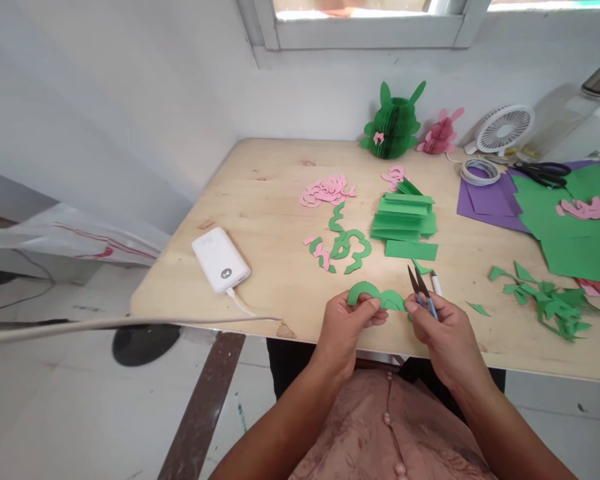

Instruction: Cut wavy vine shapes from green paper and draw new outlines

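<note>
Clock centred on the green cut-out (364, 291), 12 pointing away from the wearer. Cut-out sits between the two hands, above the near edge of the desk (265, 233); whether it touches the wood, cannot tell.

Left hand (353, 317), at 8: closed to a narrow pinch, thumb on top of the paper, fingers curled below.

Right hand (437, 327), at 4: curled round the blue handles of the scissors (421, 288), fingertips close to the cut-out's right end (contact there too small to judge). Blades slightly parted, tips toward 11.

Around: scalloped green shapes (359, 250) and, farther out, a pink pile (325, 191), both at 11. Folded green strips (405, 230) at 1. White pen (436, 283) near 3, just past the scissors; green scraps (550, 303) at 3, well apart. White power bank (219, 257) between 9 and 10. Green paper figure (393, 130) at 12, by the wall.
</note>
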### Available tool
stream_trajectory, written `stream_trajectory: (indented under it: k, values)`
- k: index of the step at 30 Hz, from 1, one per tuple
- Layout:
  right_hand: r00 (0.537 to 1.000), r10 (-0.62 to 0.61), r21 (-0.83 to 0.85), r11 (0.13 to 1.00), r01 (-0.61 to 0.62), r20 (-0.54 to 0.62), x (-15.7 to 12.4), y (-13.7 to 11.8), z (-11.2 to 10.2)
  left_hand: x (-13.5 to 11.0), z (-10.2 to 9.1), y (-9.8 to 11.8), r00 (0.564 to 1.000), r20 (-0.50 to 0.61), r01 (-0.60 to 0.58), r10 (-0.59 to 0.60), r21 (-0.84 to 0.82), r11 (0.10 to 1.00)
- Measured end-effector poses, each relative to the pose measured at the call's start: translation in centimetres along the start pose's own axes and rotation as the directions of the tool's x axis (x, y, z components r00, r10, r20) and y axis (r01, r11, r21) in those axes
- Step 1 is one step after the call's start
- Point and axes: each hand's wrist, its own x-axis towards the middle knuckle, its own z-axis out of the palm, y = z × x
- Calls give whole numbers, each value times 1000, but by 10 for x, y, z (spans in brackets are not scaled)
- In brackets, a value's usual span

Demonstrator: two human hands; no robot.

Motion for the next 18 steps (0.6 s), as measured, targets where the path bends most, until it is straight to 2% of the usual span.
stream_trajectory:
  k: [5,9,15,18]
  values:
    - [999,-23,88,996,21,30,-4,-4,-1,8,4,3,996,-78,-58,52,-74,996]
    - [999,12,98,995,-15,34,-7,-2,2,13,8,10,993,-108,-65,52,-118,991]
    - [991,84,38,995,-88,101,-6,5,-1,19,12,19,997,-74,-45,33,-158,987]
    - [992,84,31,996,-87,92,-4,6,-2,22,14,22,998,-58,-45,36,-160,986]
